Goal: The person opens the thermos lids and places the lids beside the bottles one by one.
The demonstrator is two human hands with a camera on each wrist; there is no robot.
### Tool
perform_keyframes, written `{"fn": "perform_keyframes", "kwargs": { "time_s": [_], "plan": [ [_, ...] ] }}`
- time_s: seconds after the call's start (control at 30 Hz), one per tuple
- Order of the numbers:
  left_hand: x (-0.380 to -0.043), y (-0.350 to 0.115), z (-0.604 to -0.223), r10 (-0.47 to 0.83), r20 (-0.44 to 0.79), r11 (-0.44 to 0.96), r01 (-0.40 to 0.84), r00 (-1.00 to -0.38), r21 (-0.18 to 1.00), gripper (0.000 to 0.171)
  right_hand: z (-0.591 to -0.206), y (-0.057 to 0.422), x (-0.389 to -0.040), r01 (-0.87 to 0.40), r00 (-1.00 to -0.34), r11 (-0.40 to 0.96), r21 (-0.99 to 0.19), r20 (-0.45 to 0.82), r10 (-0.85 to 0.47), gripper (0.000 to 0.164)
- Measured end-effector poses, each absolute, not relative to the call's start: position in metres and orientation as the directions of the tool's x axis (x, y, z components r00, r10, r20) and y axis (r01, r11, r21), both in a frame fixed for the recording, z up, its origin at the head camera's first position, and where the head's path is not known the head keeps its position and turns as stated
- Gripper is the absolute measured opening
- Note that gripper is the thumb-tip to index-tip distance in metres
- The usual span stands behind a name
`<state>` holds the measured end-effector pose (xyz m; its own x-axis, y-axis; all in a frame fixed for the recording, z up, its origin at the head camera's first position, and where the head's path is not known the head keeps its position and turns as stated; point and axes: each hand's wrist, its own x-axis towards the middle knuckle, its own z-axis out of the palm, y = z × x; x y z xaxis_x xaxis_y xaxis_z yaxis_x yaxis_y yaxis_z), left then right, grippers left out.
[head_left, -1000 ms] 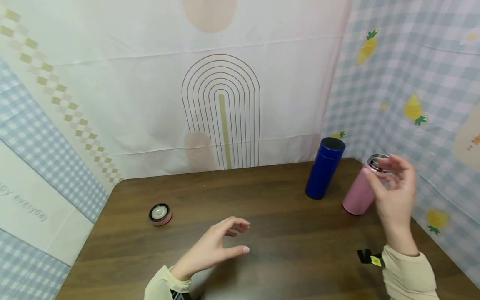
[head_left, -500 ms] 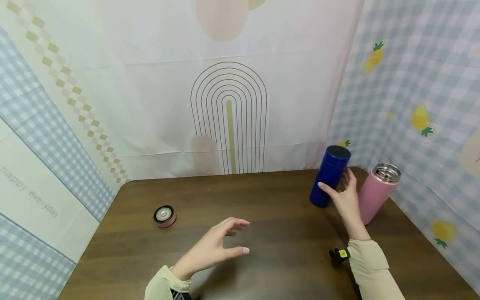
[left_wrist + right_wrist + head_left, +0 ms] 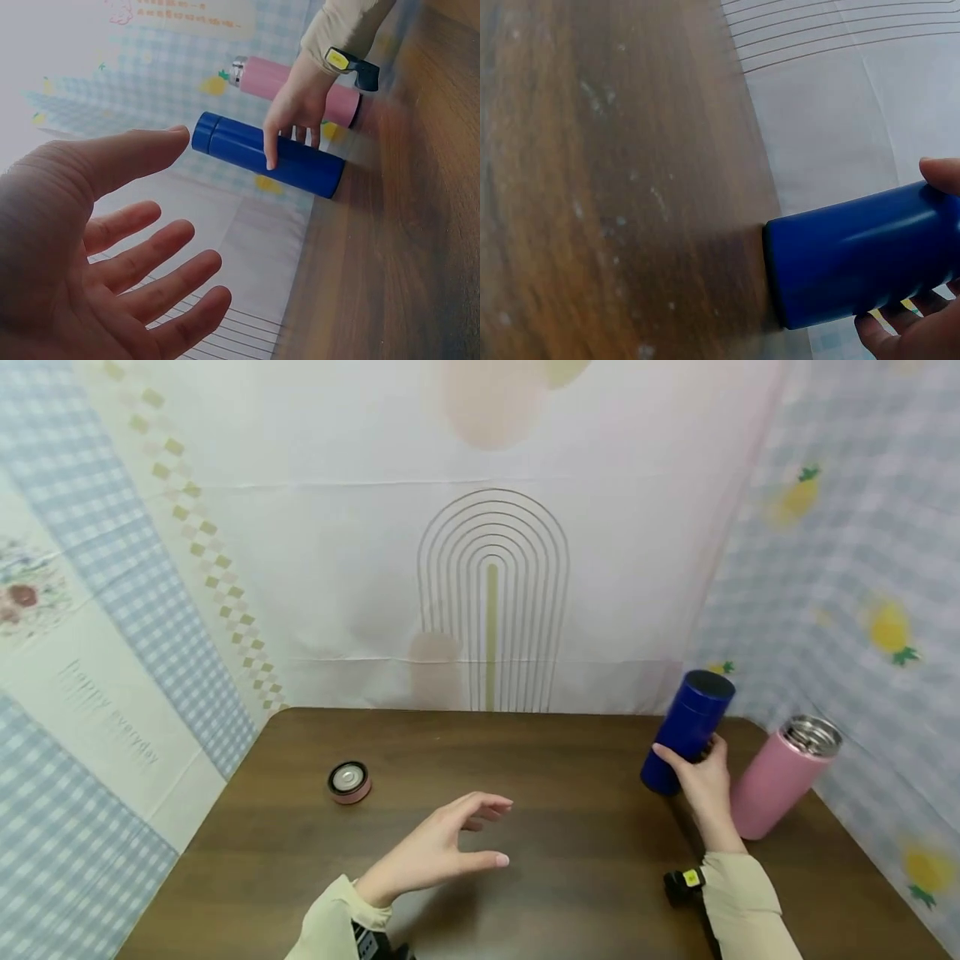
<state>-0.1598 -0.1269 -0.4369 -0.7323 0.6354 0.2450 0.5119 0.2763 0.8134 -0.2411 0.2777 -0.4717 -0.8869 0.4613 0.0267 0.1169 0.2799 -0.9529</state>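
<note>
My right hand (image 3: 707,787) grips a blue thermos flask (image 3: 690,714) low on its body, thumb on one side and fingers on the other. Its black-topped lid is on. In the right wrist view the flask's base (image 3: 776,277) is at the tabletop; whether it touches I cannot tell. Just right of that hand stands a pink thermos flask (image 3: 783,777), uncapped, with its steel mouth showing. My left hand (image 3: 442,847) hovers over the middle of the table with fingers spread and nothing in them. A pink lid (image 3: 349,782) lies underside up to its left.
A brown wooden table (image 3: 525,893) fills the lower view. Behind it hangs a pale patterned cloth (image 3: 360,568), and a blue checked cloth (image 3: 847,635) with pineapples closes off the right side, near the pink flask.
My right hand has left the mouth of the pink flask, moved left and taken hold of the blue flask. The left hand keeps its pose. The head view has shifted somewhat.
</note>
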Motion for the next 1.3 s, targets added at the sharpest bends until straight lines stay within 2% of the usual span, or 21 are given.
{"fn": "perform_keyframes", "kwargs": {
  "time_s": [0.13, 0.3, 0.6, 0.97, 1.17, 1.3],
  "plan": [
    [-0.165, -0.126, -0.437, 0.654, 0.227, 0.273, 0.504, -0.722, 0.819, 0.055, -0.479, 0.282, -0.236, 0.128, -0.867, 0.270, -0.954, 0.024, 0.498, 0.107],
    [-0.164, -0.131, -0.437, 0.635, 0.222, 0.278, 0.487, -0.740, 0.828, 0.056, -0.477, 0.278, -0.241, 0.090, -0.876, 0.284, -0.955, 0.060, 0.478, 0.104],
    [-0.164, -0.129, -0.439, 0.634, 0.195, 0.269, 0.450, -0.748, 0.852, 0.058, -0.444, 0.277, -0.224, 0.018, -0.877, 0.325, -0.945, 0.141, 0.460, 0.092],
    [-0.170, -0.136, -0.436, 0.605, 0.268, 0.242, 0.494, -0.750, 0.835, 0.057, -0.402, 0.251, -0.185, -0.167, -0.941, 0.416, -0.894, 0.270, 0.202, 0.080],
    [-0.172, -0.140, -0.430, 0.579, 0.270, 0.235, 0.475, -0.769, 0.848, 0.056, -0.396, 0.237, -0.165, -0.225, -0.961, 0.434, -0.873, 0.273, 0.052, 0.070],
    [-0.171, -0.142, -0.425, 0.565, 0.274, 0.231, 0.468, -0.778, 0.853, 0.057, -0.398, 0.232, -0.152, -0.258, -0.961, 0.470, -0.844, 0.276, -0.031, 0.069]
  ]
}}
